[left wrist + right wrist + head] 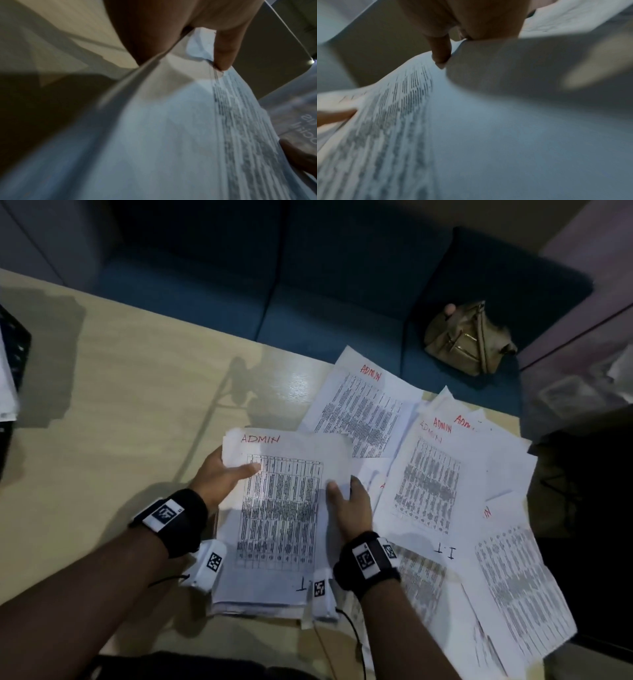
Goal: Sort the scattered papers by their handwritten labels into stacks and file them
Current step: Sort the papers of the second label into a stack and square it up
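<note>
A printed sheet headed ADMIN in red (284, 501) is held above a stack of papers (257, 597) at the table's near edge. My left hand (222, 477) pinches its left edge, thumb on top. My right hand (349, 505) grips its right edge. In the left wrist view the left hand (221, 59) has its thumb pressed on the sheet (171, 135). The right wrist view shows the right hand (441, 56) with a thumb on the same sheet (488, 135). The stack's lower sheet shows an I.T label (303, 585).
Scattered sheets (445, 474) labelled ADMIN and I.T cover the table (120, 405) to the right. A tan handbag (469, 340) sits on the blue sofa (308, 285) behind. A dark keyboard edge (13, 347) lies at far left.
</note>
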